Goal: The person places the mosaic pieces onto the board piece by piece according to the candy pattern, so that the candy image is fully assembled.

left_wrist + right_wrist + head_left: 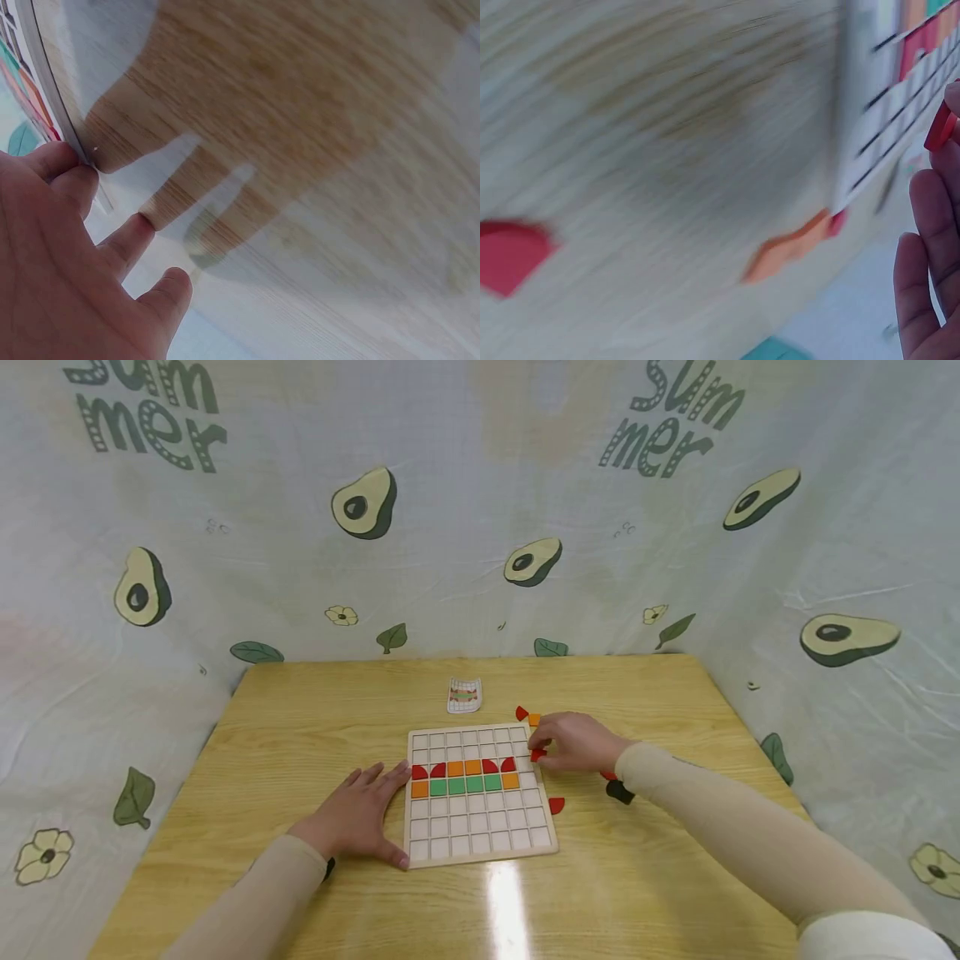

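Observation:
A pale wooden grid board (480, 822) lies mid-table. One row of it bears red quarter-round tiles (438, 770) on both sides of two orange squares (463, 767); the row below has green squares (456, 786) between orange end squares (510, 781). With fingers spread, my left hand (358, 814) rests at the board's left edge, fingertips and thumb touching the frame. My right hand (576, 742) pinches a red tile (939, 127) between thumb and fingers, close by the board's right edge. The fingers partly cover this tile's shape.
Behind the board lies a small pattern card (464, 696). Off the board's far right corner are a loose red quarter-round (522, 713) and an orange square (534, 720). Another red quarter-round (557, 806) sits right of the board. A printed cloth (450, 610) hangs behind the table.

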A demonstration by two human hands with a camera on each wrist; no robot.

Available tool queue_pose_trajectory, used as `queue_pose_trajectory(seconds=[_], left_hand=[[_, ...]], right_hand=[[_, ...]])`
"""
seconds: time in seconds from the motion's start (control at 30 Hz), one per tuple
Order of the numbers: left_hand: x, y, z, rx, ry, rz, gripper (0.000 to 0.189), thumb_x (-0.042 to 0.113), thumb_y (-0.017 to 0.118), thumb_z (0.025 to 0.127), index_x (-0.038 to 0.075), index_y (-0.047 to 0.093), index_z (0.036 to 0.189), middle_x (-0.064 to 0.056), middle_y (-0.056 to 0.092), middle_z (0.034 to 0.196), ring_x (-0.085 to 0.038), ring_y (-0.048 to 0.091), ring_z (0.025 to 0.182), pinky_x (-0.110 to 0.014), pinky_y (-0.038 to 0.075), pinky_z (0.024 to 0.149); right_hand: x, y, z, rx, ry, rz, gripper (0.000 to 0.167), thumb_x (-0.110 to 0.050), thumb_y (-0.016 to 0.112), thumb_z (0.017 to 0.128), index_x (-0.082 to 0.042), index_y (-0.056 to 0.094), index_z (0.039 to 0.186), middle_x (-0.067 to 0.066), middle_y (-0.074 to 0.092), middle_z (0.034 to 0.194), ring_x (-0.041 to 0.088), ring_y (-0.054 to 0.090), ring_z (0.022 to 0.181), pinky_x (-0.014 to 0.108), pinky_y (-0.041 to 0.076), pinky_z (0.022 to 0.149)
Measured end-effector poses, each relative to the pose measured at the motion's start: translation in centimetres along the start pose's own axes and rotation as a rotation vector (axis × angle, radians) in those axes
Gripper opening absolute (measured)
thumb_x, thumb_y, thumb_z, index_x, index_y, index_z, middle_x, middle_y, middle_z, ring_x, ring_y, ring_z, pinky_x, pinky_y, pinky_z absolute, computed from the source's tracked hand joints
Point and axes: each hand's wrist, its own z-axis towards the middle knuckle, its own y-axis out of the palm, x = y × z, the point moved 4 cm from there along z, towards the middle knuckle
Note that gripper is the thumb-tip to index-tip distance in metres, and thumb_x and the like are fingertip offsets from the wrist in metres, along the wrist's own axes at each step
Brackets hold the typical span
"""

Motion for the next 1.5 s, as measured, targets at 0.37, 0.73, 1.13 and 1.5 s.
queue_pose_trajectory(seconds=[0.37,0.73,1.13,1.5], left_hand=[[-0.4,0.4,0.4,0.005,0.011,0.002,0.135,0.089,0.07,0.053,0.016,0.029,0.159,0.001,0.025,0.163,-0.037,0.022,0.147,-0.057,0.015,0.117],[-0.1,-0.1,0.0,0.029,0.051,-0.019,0.135,0.084,0.074,0.055,0.01,0.029,0.158,-0.006,0.029,0.161,-0.04,0.023,0.146,-0.059,0.015,0.117],[-0.1,-0.4,-0.4,0.048,0.08,-0.049,0.134,0.081,0.077,0.056,0.006,0.03,0.157,-0.009,0.032,0.16,-0.044,0.025,0.144,-0.061,0.017,0.115],[-0.6,0.1,-0.2,0.061,0.066,-0.025,0.136,0.085,0.074,0.054,0.011,0.028,0.158,-0.005,0.03,0.161,-0.04,0.025,0.145,-0.058,0.018,0.116]], right_hand=[[-9.7,3.7,8.7,-0.089,-0.222,0.018,0.02,-0.028,0.073,0.088,-0.021,0.076,0.107,-0.015,0.062,0.094,0.001,0.054,0.083,0.018,0.047,0.076],[-13.2,6.4,10.5,-0.095,-0.287,-0.061,0.016,-0.027,0.074,0.087,-0.025,0.077,0.103,-0.015,0.062,0.095,0.0,0.055,0.082,0.019,0.049,0.074],[-14.2,6.9,11.0,-0.13,-0.289,-0.108,0.02,-0.03,0.071,0.093,-0.024,0.075,0.112,-0.012,0.068,0.108,0.005,0.061,0.101,0.023,0.05,0.086],[-14.2,6.9,10.8,-0.139,-0.275,-0.093,0.02,-0.026,0.071,0.094,-0.025,0.074,0.114,-0.011,0.066,0.114,0.007,0.061,0.107,0.026,0.05,0.09]])
